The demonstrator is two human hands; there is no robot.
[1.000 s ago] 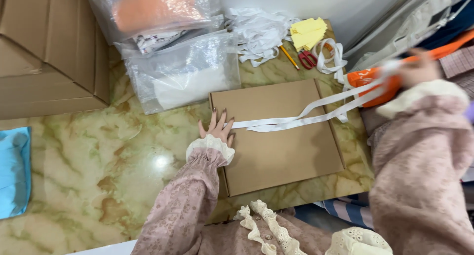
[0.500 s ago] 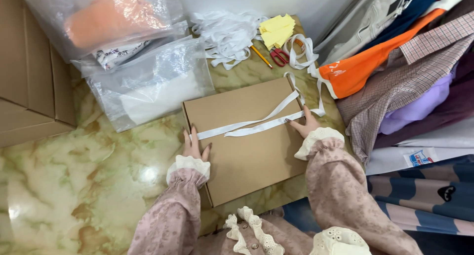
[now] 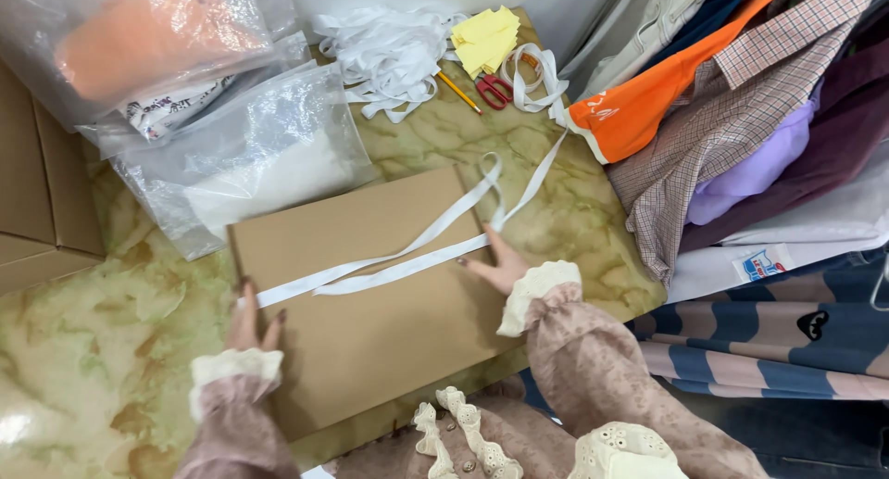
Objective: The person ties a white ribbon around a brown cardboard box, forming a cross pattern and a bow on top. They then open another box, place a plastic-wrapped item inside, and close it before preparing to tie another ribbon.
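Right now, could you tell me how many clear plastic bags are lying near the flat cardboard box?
2, perhaps more hidden: one clear bag with orange contents at top left, and one clear bag with white contents just below it, touching the flat cardboard box.

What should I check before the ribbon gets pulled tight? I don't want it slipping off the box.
1. Ribbon lies across the box top: ok.
2. Left hand holds the ribbon at the left edge: ok.
3. Right hand holds the ribbon at the right edge: ok.
4. Both strands flat, no twist: not ok, looped near the far corner.
5. Ribbon passes under the box: cannot tell.
6. Scissors within reach: ok.
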